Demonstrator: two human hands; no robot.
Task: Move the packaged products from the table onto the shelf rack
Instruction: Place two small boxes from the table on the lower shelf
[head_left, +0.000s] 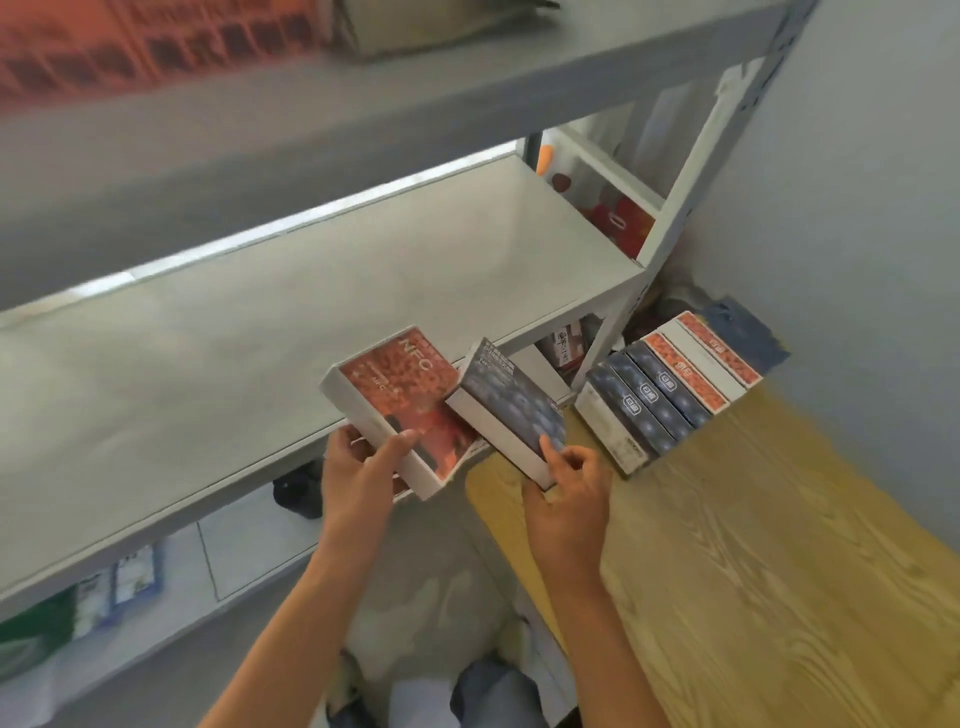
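The left hand (358, 467) is gripping a red box (402, 405) over the shelf's (311, 291) front edge; the right hand (571, 488) is pinching a blue box (511, 410) beside it, above the bench's (753, 545) corner.

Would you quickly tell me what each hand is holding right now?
Left hand: grips the red box.
Right hand: grips the dark blue box.

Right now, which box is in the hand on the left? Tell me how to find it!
Find the wide grey shelf in the middle of the rack. At its front edge two hands each hold a box; the left hand grips the red box. It has white sides and big letters NFC, while the box beside it is dark blue.
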